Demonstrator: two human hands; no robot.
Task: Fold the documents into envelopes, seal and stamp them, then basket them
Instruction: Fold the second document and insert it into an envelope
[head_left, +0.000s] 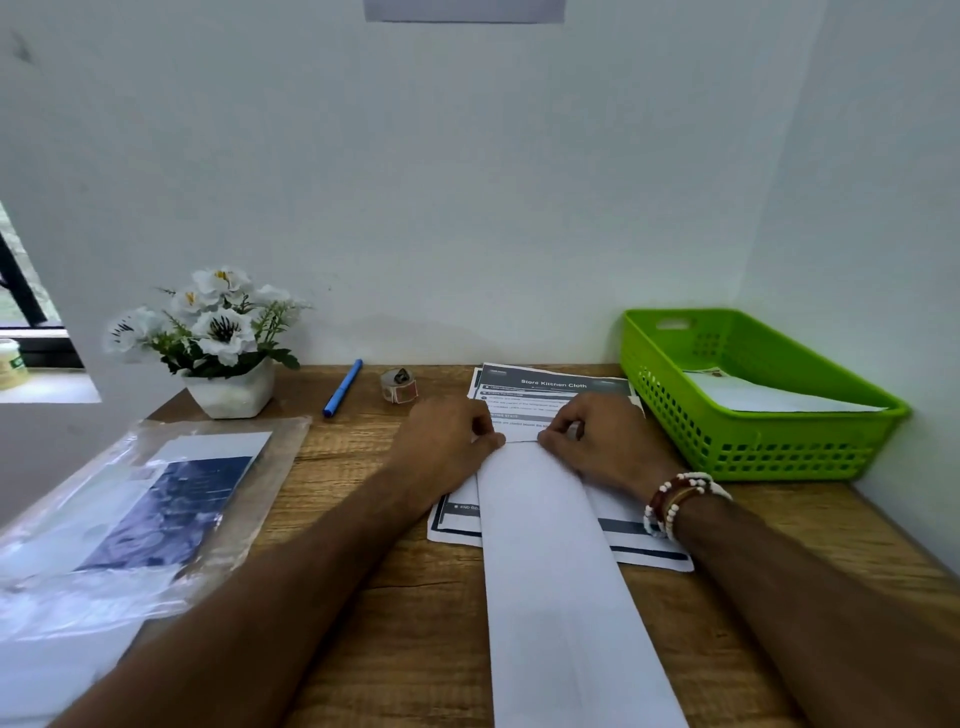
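Hands: left hand (447, 441) and right hand (602, 441) both pinch far edge of long folded white paper sheet (550, 545), fingers curled on it. Sheet lies on printed document stack (550, 387), mid wooden desk (395, 519). Green plastic basket (675, 405) at right, white envelope (769, 397) inside.

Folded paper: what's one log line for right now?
step: folding | left hand: pinches folded paper far edge | right hand: pinches same edge | green basket: holds an envelope

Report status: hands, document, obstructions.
Hands: left hand and right hand pinch the folded sheet at its far edge. Sheet lies on printed stack. One envelope in green basket. Nothing in the way.
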